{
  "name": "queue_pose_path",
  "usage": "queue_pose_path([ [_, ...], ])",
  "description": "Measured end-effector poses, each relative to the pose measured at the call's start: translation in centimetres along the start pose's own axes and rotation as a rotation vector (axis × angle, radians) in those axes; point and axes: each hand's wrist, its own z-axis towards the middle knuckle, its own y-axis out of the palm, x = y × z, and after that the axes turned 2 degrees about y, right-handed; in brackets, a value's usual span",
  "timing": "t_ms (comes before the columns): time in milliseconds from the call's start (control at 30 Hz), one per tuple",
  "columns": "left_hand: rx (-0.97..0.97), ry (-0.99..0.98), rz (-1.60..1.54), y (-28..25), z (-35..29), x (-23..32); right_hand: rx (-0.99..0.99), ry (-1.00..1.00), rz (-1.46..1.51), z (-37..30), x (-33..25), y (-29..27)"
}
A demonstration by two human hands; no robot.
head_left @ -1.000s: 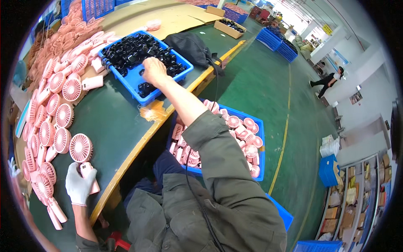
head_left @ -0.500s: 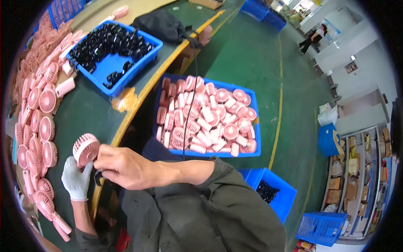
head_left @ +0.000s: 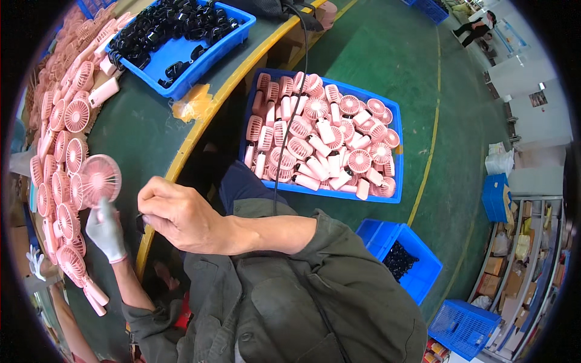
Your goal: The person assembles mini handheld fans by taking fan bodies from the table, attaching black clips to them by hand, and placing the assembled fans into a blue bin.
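Observation:
My left hand (head_left: 106, 233), in a white glove, grips a pink handheld fan (head_left: 101, 180) at its lower part. The fan is smeared by motion, and its round head stands upright beside the row of pink fans (head_left: 69, 221) on the table. Just right of it, my bare right hand (head_left: 184, 219) is closed in a pinch near the table's yellow edge. A small black piece (head_left: 140, 224) sticks out below its fingertips; most of it is hidden. Similar-looking black plastic parts (head_left: 163, 30) fill much of a blue tray (head_left: 181, 85) farther up the table.
A blue crate (head_left: 396, 157) heaped with pink fans stands beyond the table edge, crossed by a black cable (head_left: 304, 66). Another blue bin (head_left: 426, 260) holds black parts. At the far left shows another person's gloved hand (head_left: 36, 264). Shelves (head_left: 514, 272) stand at the right.
My left hand has moved the fan away from my right hand, toward the row of fans, turning its round side to view. My right hand still pinches the black piece. The whole view has shifted.

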Motion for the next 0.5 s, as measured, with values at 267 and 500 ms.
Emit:
queue_pose_path([
  [267, -0.327, -0.120, -1.297, 0.4, -6.4, 3.1, 0.083, -0.356, -0.212, 1.8, 0.4, 1.4],
  [500, -0.132, -0.081, -1.005, 2.5, -11.5, 5.4, 0.058, -0.761, -0.534, 1.8, -0.2, 2.4],
])
